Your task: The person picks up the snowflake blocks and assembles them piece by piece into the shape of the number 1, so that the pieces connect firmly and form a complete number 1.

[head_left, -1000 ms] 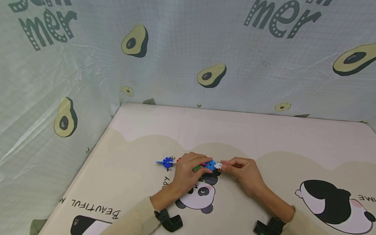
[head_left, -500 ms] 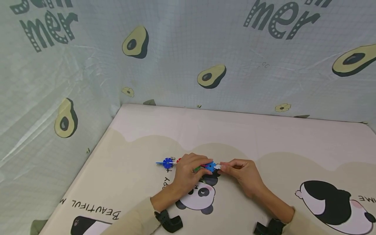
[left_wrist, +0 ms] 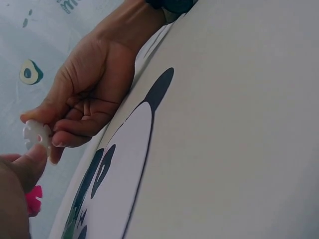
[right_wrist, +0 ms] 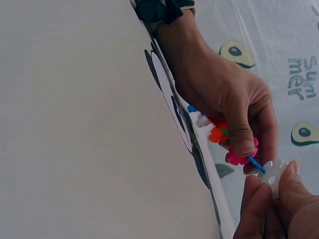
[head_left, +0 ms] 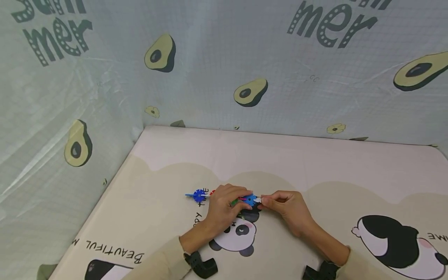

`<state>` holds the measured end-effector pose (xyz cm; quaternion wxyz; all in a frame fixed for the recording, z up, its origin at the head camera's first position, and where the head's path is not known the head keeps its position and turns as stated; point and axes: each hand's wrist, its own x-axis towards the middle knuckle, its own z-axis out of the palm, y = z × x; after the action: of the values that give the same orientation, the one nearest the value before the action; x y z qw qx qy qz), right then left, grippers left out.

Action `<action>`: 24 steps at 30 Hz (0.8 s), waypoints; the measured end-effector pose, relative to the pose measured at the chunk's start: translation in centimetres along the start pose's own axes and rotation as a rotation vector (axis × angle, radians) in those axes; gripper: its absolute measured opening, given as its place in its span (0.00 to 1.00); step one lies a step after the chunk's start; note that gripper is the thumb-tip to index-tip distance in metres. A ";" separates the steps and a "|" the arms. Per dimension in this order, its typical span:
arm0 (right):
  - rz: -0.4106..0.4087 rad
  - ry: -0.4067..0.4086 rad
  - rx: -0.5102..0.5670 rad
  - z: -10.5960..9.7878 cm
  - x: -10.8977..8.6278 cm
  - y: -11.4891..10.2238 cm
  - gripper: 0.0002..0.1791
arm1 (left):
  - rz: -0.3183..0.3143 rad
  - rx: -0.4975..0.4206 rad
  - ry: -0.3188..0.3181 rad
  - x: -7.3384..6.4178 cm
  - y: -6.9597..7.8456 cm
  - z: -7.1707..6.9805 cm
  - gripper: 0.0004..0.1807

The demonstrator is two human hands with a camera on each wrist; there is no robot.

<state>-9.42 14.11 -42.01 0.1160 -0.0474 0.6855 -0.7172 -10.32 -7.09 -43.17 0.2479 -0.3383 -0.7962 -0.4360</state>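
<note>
In the head view a row of notched plastic snowflake discs runs above the tablecloth's panda print. A dark blue disc (head_left: 199,195) lies at its left end, and a lighter blue disc (head_left: 250,200) sits near the right end. My left hand (head_left: 225,206) covers the middle of the row. In the right wrist view, its thumb and fingers pinch a pink disc (right_wrist: 241,153), with an orange disc (right_wrist: 218,133) behind. My right hand (head_left: 289,210) pinches a white disc (right_wrist: 272,173), whose rim meets a blue disc seen edge-on. The left wrist view shows the white disc (left_wrist: 36,133) between fingertips of both hands.
A pale tablecloth (head_left: 329,163) with panda prints and lettering covers the table. Behind and to the left hangs a light curtain (head_left: 203,58) with avocado prints. Dark camera mounts (head_left: 204,265) sit on both wrists.
The white disc has turned slightly in my right fingers and looks narrower, close against the blue disc. Both hands stay almost in place.
</note>
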 end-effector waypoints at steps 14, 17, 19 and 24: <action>0.028 0.005 0.031 0.2 0.0 -0.2 0.15 | 0.016 0.024 -0.018 0.0 0.0 -0.1 0.19; 0.049 0.013 0.140 0.1 0.1 -0.2 0.14 | 0.003 0.035 -0.049 0.1 0.0 -0.2 0.22; 0.060 0.025 0.191 0.0 0.1 -0.2 0.12 | -0.010 0.043 -0.075 0.2 0.2 -0.3 0.24; 0.074 0.043 0.219 -0.5 0.3 -0.4 0.12 | -0.087 0.063 -0.141 0.9 0.5 -1.5 0.24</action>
<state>-9.88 14.50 -41.69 0.1320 0.0063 0.6066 -0.7840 -10.41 -7.92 -41.55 0.1825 -0.3254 -0.8389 -0.3963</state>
